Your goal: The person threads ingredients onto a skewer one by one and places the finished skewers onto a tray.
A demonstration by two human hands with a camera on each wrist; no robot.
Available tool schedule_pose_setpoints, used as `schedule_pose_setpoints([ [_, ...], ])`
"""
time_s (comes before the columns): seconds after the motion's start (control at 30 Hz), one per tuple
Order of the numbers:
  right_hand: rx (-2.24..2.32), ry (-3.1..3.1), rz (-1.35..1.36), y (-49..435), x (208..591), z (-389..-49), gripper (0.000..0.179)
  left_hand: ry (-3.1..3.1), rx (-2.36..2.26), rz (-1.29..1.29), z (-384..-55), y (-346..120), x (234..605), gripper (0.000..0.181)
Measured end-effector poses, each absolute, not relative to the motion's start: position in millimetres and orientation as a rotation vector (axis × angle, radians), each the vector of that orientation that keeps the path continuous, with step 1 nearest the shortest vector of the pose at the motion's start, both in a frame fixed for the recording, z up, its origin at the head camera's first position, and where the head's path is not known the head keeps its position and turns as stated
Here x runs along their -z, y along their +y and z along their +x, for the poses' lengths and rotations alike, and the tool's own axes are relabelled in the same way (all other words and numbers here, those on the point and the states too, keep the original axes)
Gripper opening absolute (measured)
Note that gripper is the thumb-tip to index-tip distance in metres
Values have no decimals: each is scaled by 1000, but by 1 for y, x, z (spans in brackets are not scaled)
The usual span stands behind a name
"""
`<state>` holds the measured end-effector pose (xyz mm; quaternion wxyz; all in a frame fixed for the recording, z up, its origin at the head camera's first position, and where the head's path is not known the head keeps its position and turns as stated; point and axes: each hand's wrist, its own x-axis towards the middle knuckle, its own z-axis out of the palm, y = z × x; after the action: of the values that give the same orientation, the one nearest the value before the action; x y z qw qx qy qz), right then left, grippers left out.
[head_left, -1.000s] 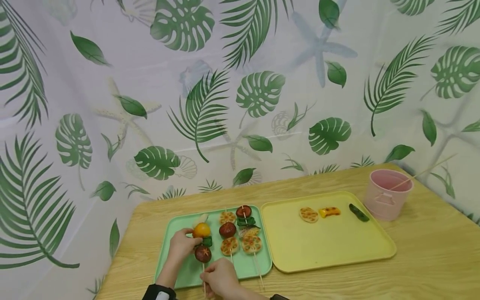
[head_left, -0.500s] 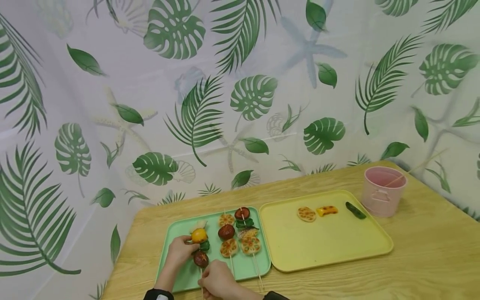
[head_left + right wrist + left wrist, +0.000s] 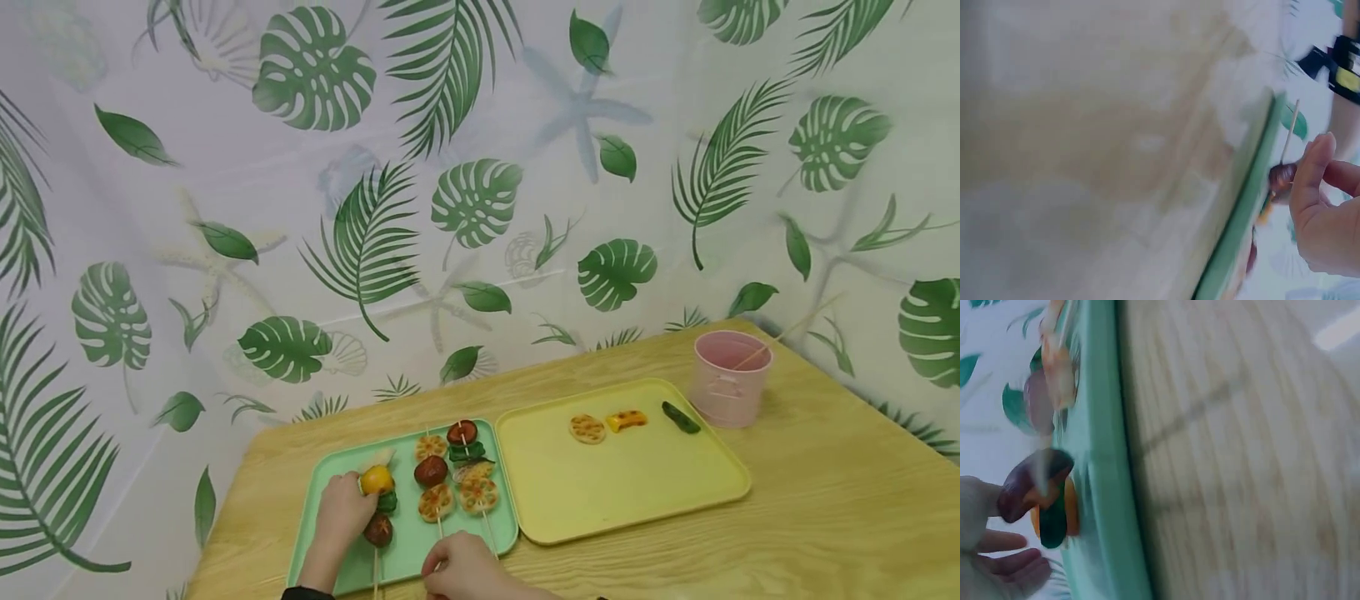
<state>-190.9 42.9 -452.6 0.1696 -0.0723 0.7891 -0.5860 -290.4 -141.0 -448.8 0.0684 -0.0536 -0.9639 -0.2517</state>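
Observation:
In the head view, my left hand (image 3: pixel 341 517) grips the leftmost toy food skewer at its yellow ball (image 3: pixel 377 479) and green pepper piece (image 3: pixel 386 501). Below them, a brown mushroom (image 3: pixel 378 530) is threaded above the bare stick (image 3: pixel 376 571). The left wrist view has this mushroom (image 3: pixel 1035 484) close up beside the thumb, other fingers extended. My right hand (image 3: pixel 461 567) is over the lower end of the middle skewer, fingers loosely bent, with nothing visible between them. Two more skewers with lotus root slices (image 3: pixel 436 503) lie on the green tray (image 3: pixel 405 567).
A yellow tray (image 3: pixel 622 492) adjoins the green one on the right. It holds a lotus root slice (image 3: pixel 587 429), a yellow grilled piece (image 3: pixel 626 420) and a dark green piece (image 3: pixel 680 417). Behind it stands a pink bucket (image 3: pixel 727 392) with a thin stick (image 3: pixel 795 327) in it.
My right hand has let go of the left skewer's stick and moved right, toward the middle skewer. The left hand stays at the left skewer. The head view has shifted slightly right.

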Motion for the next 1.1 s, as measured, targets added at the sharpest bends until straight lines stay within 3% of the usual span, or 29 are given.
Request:
schedule_pose_setpoints([
  [0.13,1825,2182,-167,97,442,-177,11,-2791,808,-334,-290,-104,437,36],
  [0.4,2036,2282,105,216,431,-155,21,-2772,1039,-847,-287,18,416,36],
  [0.67,2059,2511,389,289,421,-139,23,-2899,909,-995,-305,117,443,52],
  [0.77,2081,2526,508,301,416,-137,21,-2930,814,-977,-314,139,459,46],
  [0.93,2096,2528,575,316,414,-132,22,-2882,750,-949,-315,157,474,19],
  [1.1,2174,2515,688,345,416,-143,27,-2822,816,-993,-310,157,474,14],
])
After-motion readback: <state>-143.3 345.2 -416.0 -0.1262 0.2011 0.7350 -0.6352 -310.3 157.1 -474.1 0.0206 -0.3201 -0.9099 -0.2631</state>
